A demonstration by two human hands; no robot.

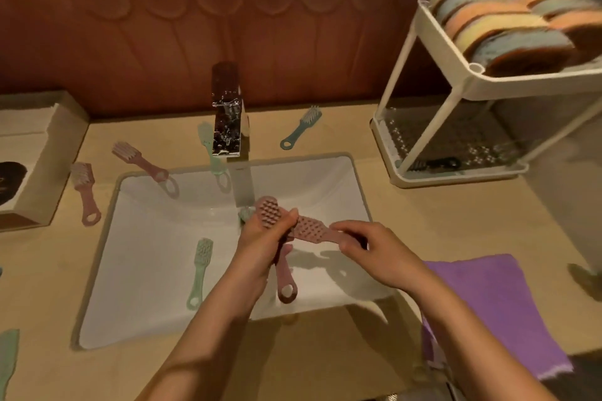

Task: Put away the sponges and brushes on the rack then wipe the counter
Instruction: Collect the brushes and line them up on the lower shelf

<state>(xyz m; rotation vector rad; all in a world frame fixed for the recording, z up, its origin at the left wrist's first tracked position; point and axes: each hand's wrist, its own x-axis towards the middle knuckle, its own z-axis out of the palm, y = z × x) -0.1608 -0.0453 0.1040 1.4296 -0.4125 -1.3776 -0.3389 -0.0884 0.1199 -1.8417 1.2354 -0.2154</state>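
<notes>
- Fingers of the left hand (265, 239) curl round the neck of a pink brush (286, 283). Its bristle head points up past the thumb and its loop handle hangs down over the sink (156, 238).
- Fingers of the right hand (365, 249) are bent and pinch the handle end of a second pink brush (312, 229). This brush lies crosswise, with its bristle head touching the left thumb.
- Something pale green (246, 213) shows behind the left hand; I cannot tell what it is.
- Both hands are over the middle of the basin, in front of the chrome faucet (227, 114).
- A mint brush (199, 270) lies in the basin, left of the hands.
- On the counter (407, 212) are two pink brushes (85, 194) (140, 161) left of the sink, a mint brush by the faucet (210, 153) and a teal brush (301, 127) behind the sink.
- One more green brush (7, 358) shows at the left edge.
- The white two-tier rack (521, 82) stands at the right. Round sponges (508, 32) are lined up on edge in its top tier, and a black brush (438, 163) lies in the bottom tray.
- A purple cloth (495, 312) lies on the counter just right of the sink.
- A cardboard box (62, 140) sits at the far left.
</notes>
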